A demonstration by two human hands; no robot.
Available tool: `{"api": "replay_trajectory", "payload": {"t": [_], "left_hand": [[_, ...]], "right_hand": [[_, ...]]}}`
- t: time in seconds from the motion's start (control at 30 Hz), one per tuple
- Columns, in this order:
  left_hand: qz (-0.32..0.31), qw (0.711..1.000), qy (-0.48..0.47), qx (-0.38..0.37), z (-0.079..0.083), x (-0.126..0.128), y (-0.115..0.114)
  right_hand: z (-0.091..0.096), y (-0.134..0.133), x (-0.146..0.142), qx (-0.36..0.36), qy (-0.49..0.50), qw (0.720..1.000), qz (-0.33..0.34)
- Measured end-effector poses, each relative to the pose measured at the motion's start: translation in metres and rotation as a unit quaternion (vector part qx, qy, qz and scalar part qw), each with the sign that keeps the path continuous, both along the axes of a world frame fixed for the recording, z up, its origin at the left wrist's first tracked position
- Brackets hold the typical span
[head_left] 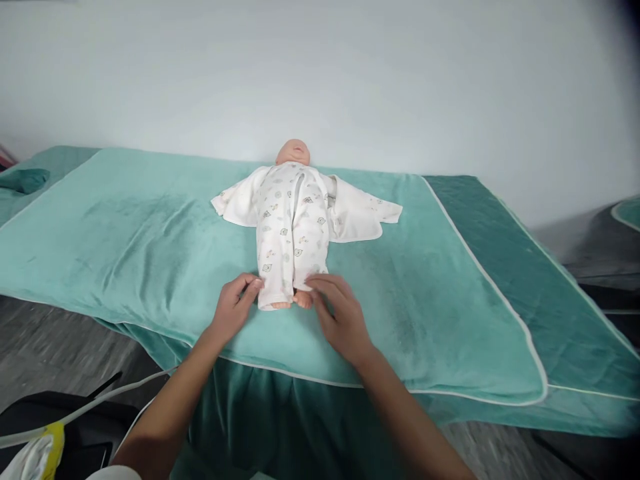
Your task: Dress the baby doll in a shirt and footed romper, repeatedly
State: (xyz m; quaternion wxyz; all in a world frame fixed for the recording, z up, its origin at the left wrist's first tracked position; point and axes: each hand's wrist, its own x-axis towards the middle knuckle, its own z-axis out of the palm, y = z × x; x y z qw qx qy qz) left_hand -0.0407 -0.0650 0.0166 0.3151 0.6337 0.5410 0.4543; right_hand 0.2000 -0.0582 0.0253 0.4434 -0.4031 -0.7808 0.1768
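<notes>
A baby doll point(293, 152) lies on its back, head toward the wall. White baby trousers point(311, 220) printed with small animals lie over its body and legs, and its feet point(303, 299) show at the hems. A white baby top point(357, 212) spreads out on both sides with its sleeves outstretched. My left hand point(237, 303) pinches the edge of the trouser leg on the left, thumb and index finger close together. At the other hem, my right hand point(340, 313) has its fingertips on the cloth beside the foot, with the thumb a little lower.
A light green blanket point(150, 220) with white piping covers the bed, over a darker green cover point(540, 267). Behind stands a pale wall point(320, 80). At the lower left are a pale cable point(120, 390), a black object point(90, 427) and a white-and-yellow item point(43, 457).
</notes>
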Motion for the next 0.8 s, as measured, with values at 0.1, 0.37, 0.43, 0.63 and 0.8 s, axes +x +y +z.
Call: {"api": "replay_trajectory", "payload": {"t": [0.1, 0.37, 0.43, 0.63, 0.8], "left_hand": [[-0.036, 0.989, 0.068, 0.129, 0.017, 0.019, 0.006], [-0.141, 0.928, 0.313, 0.147, 0.042, 0.060, 0.018], [-0.162, 0.927, 0.307, 0.145, 0.040, 0.064, 0.017], [-0.138, 0.948, 0.258, 0.123, 0.032, 0.070, 0.019], [-0.151, 0.946, 0.232, 0.172, 0.030, 0.063, 0.009]], "right_hand": [[-0.021, 0.006, 0.011, -0.011, -0.018, 0.996, -0.091], [-0.004, 0.017, 0.007, -0.109, 0.045, 0.992, -0.035], [0.010, 0.014, 0.007, -0.109, 0.087, 0.990, -0.008], [0.007, 0.009, 0.014, -0.052, 0.064, 0.996, 0.016], [-0.007, -0.002, 0.029, -0.069, 0.007, 0.997, 0.026]]}}
